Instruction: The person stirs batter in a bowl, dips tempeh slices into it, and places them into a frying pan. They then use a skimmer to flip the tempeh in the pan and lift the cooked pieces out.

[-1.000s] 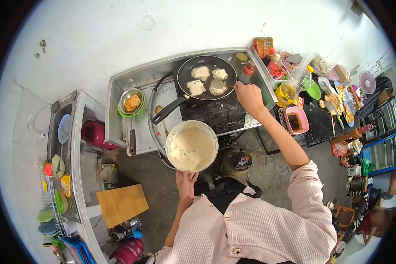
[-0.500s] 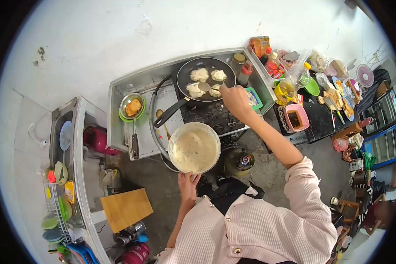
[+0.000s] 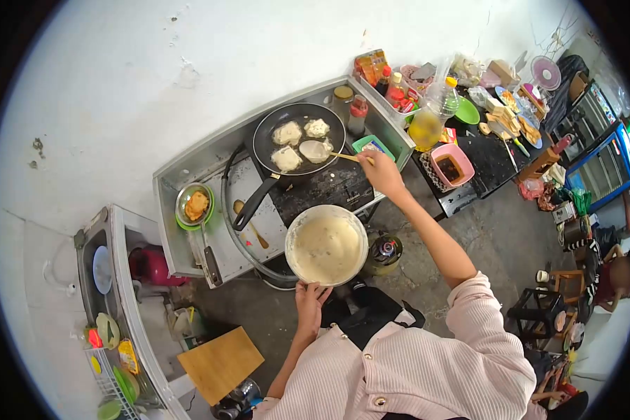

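Note:
My left hand (image 3: 311,308) grips the near rim of a round white bowl (image 3: 289,245), holding it in front of the stove. Pale, speckled batter (image 3: 329,248) lies inside it. A spoon (image 3: 343,156) is pinched by its thin handle in my right hand (image 3: 381,173), just right of the black frying pan (image 3: 260,129). The spoon's wide head sits low over the pan's right side, partly covering one dollop of batter; whether it touches is unclear. Several pale fritters (image 3: 287,133) lie apart in the pan. Its black handle (image 3: 256,203) points toward me, left of the bowl.
On the left, a strainer (image 3: 206,241) with a browned fritter (image 3: 197,205) rests over a green dish. Another spoon (image 3: 250,224) lies on the metal tray. Right of the stove are a green container (image 3: 373,145), sauce bottle (image 3: 358,114), oil bottle (image 3: 425,133) and pink tub (image 3: 470,168).
The head view has turned and shifted. My right hand has drawn back from the pan, and the spoon's head is now over the right-hand dollop. My left hand still holds the bowl.

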The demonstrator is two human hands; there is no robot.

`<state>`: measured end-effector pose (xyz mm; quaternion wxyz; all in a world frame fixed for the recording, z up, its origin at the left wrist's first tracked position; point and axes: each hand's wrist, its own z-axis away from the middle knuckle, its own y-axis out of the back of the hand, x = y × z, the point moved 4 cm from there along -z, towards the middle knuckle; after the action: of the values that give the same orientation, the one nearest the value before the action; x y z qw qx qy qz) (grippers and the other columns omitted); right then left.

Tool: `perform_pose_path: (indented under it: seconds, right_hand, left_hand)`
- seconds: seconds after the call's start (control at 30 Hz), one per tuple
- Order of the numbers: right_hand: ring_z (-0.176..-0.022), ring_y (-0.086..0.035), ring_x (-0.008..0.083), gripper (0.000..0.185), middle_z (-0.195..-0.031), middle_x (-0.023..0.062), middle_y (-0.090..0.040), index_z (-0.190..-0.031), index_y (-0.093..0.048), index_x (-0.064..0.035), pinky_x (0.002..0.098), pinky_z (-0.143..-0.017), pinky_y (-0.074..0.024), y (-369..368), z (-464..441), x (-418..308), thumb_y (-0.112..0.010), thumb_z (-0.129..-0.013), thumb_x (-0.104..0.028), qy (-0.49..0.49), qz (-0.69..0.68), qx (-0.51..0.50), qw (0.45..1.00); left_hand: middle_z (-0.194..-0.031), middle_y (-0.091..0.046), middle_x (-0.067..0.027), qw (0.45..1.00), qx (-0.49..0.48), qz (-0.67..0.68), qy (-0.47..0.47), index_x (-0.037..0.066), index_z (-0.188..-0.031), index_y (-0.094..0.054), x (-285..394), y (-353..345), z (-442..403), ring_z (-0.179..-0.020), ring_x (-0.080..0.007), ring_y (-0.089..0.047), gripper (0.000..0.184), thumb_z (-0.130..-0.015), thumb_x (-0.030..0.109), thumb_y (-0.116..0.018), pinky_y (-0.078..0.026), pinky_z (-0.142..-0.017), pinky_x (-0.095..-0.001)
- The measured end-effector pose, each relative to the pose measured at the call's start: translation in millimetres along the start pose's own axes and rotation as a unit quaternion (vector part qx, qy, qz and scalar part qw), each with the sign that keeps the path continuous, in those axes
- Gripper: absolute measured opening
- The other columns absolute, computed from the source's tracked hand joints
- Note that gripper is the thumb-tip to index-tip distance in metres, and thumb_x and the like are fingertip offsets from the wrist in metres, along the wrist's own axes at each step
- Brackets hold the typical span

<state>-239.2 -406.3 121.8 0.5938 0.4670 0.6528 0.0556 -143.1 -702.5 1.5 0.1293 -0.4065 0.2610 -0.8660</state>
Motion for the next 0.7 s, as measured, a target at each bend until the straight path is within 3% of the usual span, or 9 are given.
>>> perform_pose_path:
  seconds: [0.13,0.17,0.27,0.33,0.7]
  right_hand:
    - [-0.058,-0.057,0.03,0.016,-0.059,0.0147,-0.057,-0.078,-0.057,-0.0049,0.0415,-0.056,-0.0426,-25,-1,-38,-0.051,-0.082,-0.019,0.132,0.199,0.021,0.971]
    - [-0.054,-0.055,0.0245,0.008,-0.054,0.0089,-0.053,-0.078,-0.053,-0.0081,0.0372,-0.054,-0.0399,-31,1,-42,-0.051,-0.08,-0.016,0.222,0.224,0.045,0.948]
    - [-0.056,-0.053,0.0193,0.006,-0.055,0.0045,-0.052,-0.082,-0.053,-0.0095,0.0317,-0.056,-0.0373,-42,4,-45,-0.052,-0.077,-0.013,0.295,0.244,0.043,0.923]
    - [-0.06,-0.053,0.0164,0.008,-0.057,0.0026,-0.053,-0.083,-0.052,-0.0097,0.0294,-0.059,-0.0362,-46,8,-44,-0.052,-0.075,-0.011,0.311,0.271,0.019,0.911]
    - [-0.064,-0.053,0.0155,0.018,-0.06,0.0017,-0.055,-0.09,-0.054,-0.0101,0.0287,-0.061,-0.0366,-56,11,-31,-0.05,-0.073,-0.009,0.302,0.309,0.008,0.902]
  left_hand:
    - [-0.097,-0.05,-0.0106,1.0,-0.011,0.006,0.007,0.006,-0.094,-0.034,1,4,0,-0.089,-0.0218,-0.057,0.02,-0.081,0.002,-0.048,-0.052,-0.077,-0.0336]
    - [-0.096,-0.05,-0.0107,1.0,-0.009,0.004,0.008,0.006,-0.094,-0.034,0,7,0,-0.089,-0.0214,-0.057,0.02,-0.081,0.002,-0.048,-0.052,-0.077,-0.0338]
    - [-0.096,-0.05,-0.011,1.0,0.01,-0.001,0.01,0.005,-0.094,-0.033,6,10,3,-0.089,-0.0216,-0.057,0.019,-0.081,0.002,-0.047,-0.052,-0.078,-0.0339]
    - [-0.1,-0.049,-0.0118,1.0,0.011,-0.003,0.001,0.005,-0.096,-0.036,6,17,4,-0.091,-0.0249,-0.057,0.021,-0.079,0.003,-0.049,-0.05,-0.081,-0.0343]
    - [-0.099,-0.05,-0.0103,0.999,0.027,0.017,-0.028,0.005,-0.095,-0.036,14,46,8,-0.092,-0.0212,-0.056,0.017,-0.082,0.001,-0.047,-0.051,-0.08,-0.0348]
